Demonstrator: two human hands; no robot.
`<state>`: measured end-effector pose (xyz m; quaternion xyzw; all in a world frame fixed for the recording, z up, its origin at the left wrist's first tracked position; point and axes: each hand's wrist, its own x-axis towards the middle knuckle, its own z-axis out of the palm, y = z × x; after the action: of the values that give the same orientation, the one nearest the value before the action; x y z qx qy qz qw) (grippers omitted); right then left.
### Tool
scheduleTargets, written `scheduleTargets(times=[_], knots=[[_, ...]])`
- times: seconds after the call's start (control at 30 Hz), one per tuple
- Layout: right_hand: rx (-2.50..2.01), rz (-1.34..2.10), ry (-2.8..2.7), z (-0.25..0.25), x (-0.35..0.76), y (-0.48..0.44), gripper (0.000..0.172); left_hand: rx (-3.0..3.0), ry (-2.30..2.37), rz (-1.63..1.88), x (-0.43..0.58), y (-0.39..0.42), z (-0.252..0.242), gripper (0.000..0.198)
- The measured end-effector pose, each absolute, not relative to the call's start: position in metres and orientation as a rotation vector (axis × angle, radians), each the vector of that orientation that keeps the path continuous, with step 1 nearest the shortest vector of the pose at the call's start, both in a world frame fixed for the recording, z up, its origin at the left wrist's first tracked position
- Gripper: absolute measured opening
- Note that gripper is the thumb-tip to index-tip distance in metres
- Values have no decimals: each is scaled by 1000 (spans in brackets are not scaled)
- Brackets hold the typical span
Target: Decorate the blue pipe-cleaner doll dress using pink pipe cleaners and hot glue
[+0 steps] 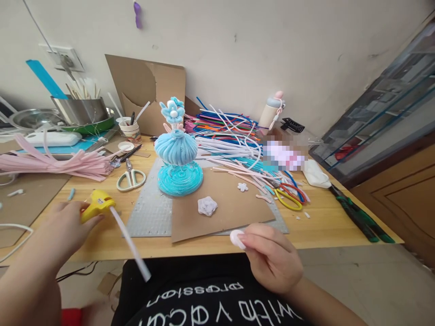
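Note:
At the left front of the table my left hand (70, 226) is wrapped round a yellow hot glue gun (98, 204). A long translucent glue stick (131, 244) juts from the gun's rear toward my lap. Over the table's front edge my right hand (272, 258) pinches a small whitish disc (237, 239) between thumb and fingers. A white crumpled-looking rosette (207, 206) and a small white flower (242, 186) lie on a cardboard sheet (190, 226). Behind them stands a blue pipe-cleaner figure (176, 147) with a flower top and round turquoise base (180, 179).
White-handled scissors (131, 179) lie left of the grey cutting mat (146, 222). Pink pipe cleaners (61, 160) are bundled at left, with mixed colours (224, 127) piled behind. Yellow-and-red-handled pliers (288, 199) and green-black-handled pliers (360, 217) lie at right. A bottle (270, 113) stands by the wall.

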<state>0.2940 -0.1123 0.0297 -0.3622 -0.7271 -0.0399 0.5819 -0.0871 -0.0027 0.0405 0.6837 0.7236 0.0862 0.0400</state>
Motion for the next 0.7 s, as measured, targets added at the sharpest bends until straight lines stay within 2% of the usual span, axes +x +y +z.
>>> scheduleTargets(times=[0.1, 0.2, 0.27, 0.33, 0.4, 0.5, 0.6, 0.7], knots=[[-798, -124, -1722, 28, 294, -112, 23, 2133, 2345, 147, -90, -1, 30, 50], [-733, -181, -1728, 30, 294, -109, 19, 2183, 2394, 377, -75, -5, 29, 44], [-701, -239, -1748, 32, 293, -107, 17, 2276, 2438, 664, -51, -14, 33, 37], [-657, -287, -1800, 36, 292, -104, 15, 2512, 2041, 1024, -19, -30, 39, 21], [-587, -315, -1836, 41, 290, -101, 13, 2684, 1423, 1267, 15, -50, 46, 8], [-500, -292, -1908, 49, 287, -97, 9, 2894, 662, 1550, 53, -74, 55, 17], [-478, -249, -2006, 56, 284, -96, 12, 2885, 544, 1745, 76, -84, 57, 17], [-487, -240, -2045, 60, 284, -97, 14, 2610, 697, 2040, 92, -84, 53, 17]])
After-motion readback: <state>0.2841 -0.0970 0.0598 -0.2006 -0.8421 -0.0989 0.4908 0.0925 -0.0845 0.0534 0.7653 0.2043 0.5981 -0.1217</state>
